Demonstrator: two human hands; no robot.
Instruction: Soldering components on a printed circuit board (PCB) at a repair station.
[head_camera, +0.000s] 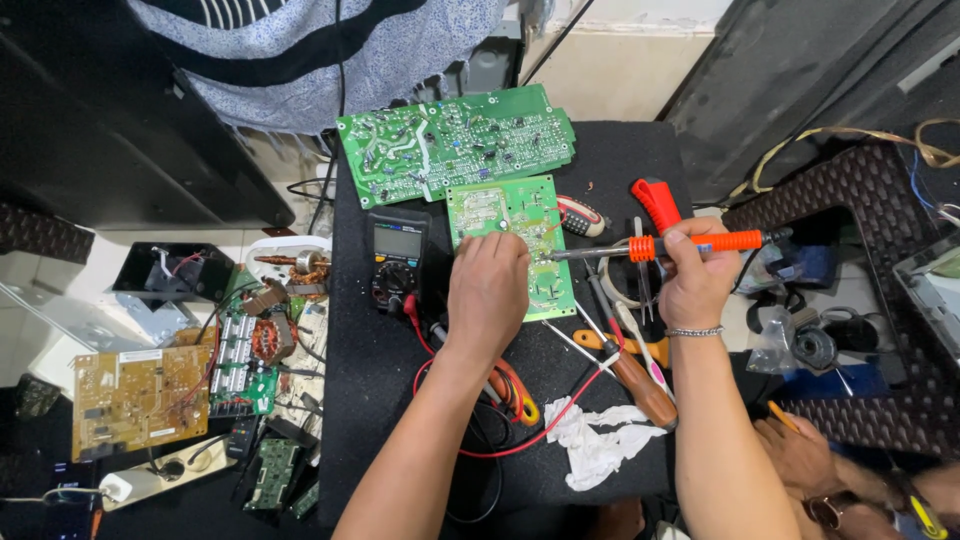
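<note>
My left hand (487, 290) rests palm down on a small green circuit board (505, 215) lying on the black work surface (370, 370). My right hand (697, 275) grips a soldering iron (650, 246) with an orange handle, held level, its metal tip pointing left over the board's right side. A black multimeter (398, 258) lies just left of the board, with red leads (560, 410) trailing under my left forearm.
A larger green circuit board (455, 140) sits at the far edge. Screwdrivers (630, 375), tweezers, a red tool (657, 203) and a white rag (598, 440) lie to the right. On the floor at left are a tan circuit board (140, 400), coils and parts. A woven dark chair (860, 200) stands right.
</note>
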